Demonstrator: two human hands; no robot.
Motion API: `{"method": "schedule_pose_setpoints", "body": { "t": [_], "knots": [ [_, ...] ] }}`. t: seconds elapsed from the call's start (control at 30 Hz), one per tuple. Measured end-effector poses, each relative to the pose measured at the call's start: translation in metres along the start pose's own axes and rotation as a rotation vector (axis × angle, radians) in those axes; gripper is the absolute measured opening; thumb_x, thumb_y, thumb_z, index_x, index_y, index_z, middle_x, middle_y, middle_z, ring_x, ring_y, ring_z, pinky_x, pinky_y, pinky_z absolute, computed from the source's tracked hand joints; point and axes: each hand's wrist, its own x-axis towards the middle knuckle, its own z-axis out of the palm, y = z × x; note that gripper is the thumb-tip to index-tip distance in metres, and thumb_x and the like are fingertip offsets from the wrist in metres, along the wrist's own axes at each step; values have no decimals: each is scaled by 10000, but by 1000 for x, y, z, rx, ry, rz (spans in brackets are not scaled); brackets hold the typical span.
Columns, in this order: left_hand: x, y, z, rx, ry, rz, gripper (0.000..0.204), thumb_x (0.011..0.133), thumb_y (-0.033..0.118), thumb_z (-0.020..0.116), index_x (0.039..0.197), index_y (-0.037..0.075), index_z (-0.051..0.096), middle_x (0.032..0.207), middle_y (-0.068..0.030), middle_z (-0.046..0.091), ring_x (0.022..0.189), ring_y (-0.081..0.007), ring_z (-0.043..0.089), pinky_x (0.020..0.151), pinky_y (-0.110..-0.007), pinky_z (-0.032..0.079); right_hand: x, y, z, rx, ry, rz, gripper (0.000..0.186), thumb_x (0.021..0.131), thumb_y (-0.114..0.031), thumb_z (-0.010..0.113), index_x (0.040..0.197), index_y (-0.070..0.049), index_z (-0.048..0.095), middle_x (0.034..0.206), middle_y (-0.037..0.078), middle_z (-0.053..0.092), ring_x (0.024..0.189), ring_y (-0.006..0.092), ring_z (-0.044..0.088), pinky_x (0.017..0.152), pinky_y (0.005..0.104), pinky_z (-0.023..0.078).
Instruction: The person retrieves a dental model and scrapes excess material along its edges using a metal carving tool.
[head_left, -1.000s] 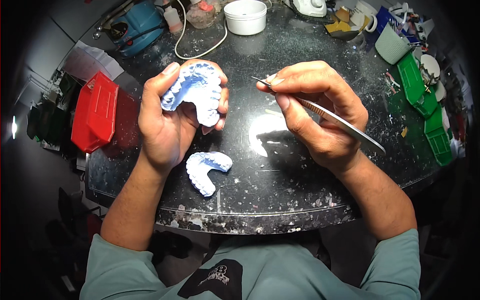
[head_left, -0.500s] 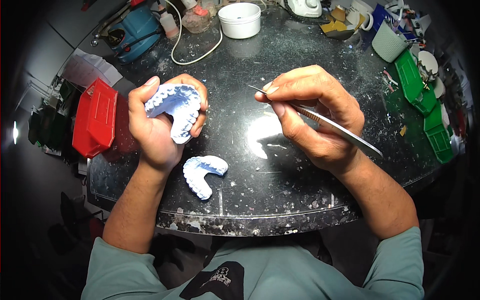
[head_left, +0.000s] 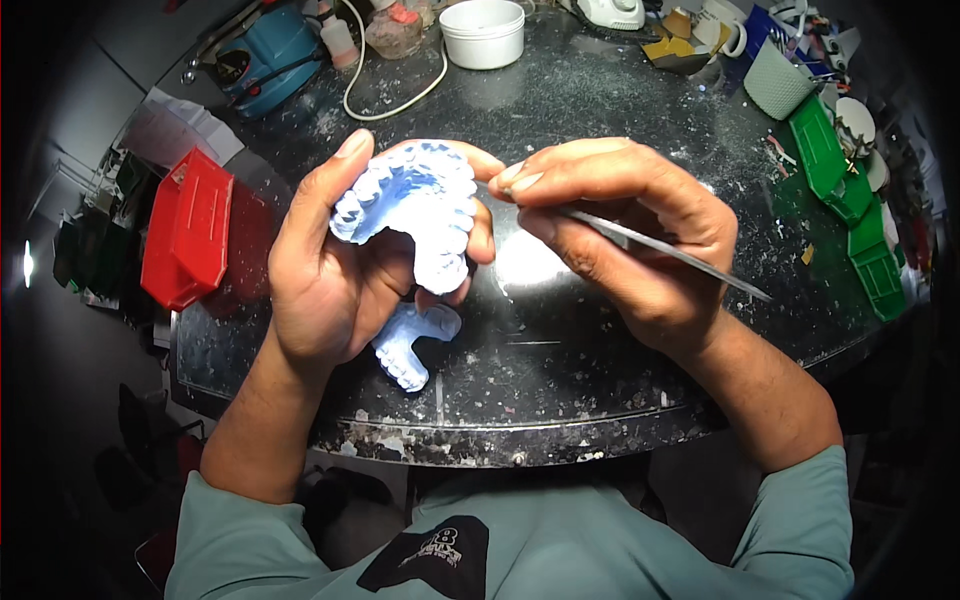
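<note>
My left hand [head_left: 322,286] is wrapped round a pale blue dental cast [head_left: 400,205], held with its row of teeth facing up. My right hand [head_left: 640,250] pinches a long metal instrument [head_left: 678,252], apparently tweezers, whose tip is hidden by my fingers at the cast's right edge, beside my left fingertips. I cannot tell whether it touches the cast. A second blue horseshoe-shaped cast [head_left: 402,355] lies on the worktop [head_left: 540,400] under my left hand, partly covered by it.
A red plastic bin [head_left: 187,228] stands at the left. Along the back are a blue machine [head_left: 265,60], a pale cable [head_left: 385,113], a white tub [head_left: 480,40] and a white device [head_left: 610,12]. Green bins [head_left: 825,150] and a mesh cup [head_left: 780,80] crowd the right.
My left hand has risen right and turned the cast since half a second ago, now overlapping the lower cast. My right hand has shifted slightly left, bringing the instrument to the held cast.
</note>
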Motion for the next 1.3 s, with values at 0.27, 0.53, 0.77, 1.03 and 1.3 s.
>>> {"method": "schedule_pose_setpoints", "body": {
  "t": [0.27, 0.53, 0.77, 1.03, 1.3],
  "knots": [
    [-17, -9, 10, 47, -70, -87, 755, 1016, 641, 154, 1154, -5, 517, 745, -199, 633, 558, -232, 617, 508, -308, 529, -9, -15, 6, 50, -33, 26, 238, 832, 164, 611, 1032, 36, 626, 1049, 196, 639, 1014, 284, 699, 955, 442, 582],
    [-16, -15, 7, -8, -65, -99, 742, 1027, 610, 121, 1208, 11, 519, 750, -220, 633, 568, -232, 605, 542, -294, 523, -11, -7, 3, 126, -29, 64, 164, 873, 96, 559, 1031, 54, 575, 1047, 179, 590, 952, 218, 661, 984, 547, 571],
    [-19, -11, 13, 69, -38, -76, 734, 1028, 599, 123, 1205, -2, 505, 753, -215, 636, 588, -222, 615, 543, -292, 525, -11, -9, 5, 162, -36, 71, 160, 867, 97, 563, 1020, 55, 579, 1037, 175, 597, 961, 235, 676, 978, 522, 578],
    [-19, -12, 14, 145, 5, -57, 709, 1026, 585, 142, 1180, -14, 488, 748, -204, 638, 590, -214, 612, 545, -290, 522, -11, -9, 5, 125, -31, 90, 156, 864, 108, 564, 1009, 59, 591, 1026, 169, 613, 1005, 300, 709, 971, 461, 584],
    [-16, -13, 8, 124, -50, -27, 707, 1019, 590, 151, 1130, -17, 497, 716, -199, 625, 543, -210, 582, 529, -288, 492, -10, -8, 6, 174, -31, 100, 157, 865, 115, 561, 1010, 67, 597, 1011, 172, 620, 1006, 312, 712, 974, 466, 587]
  ]
}}
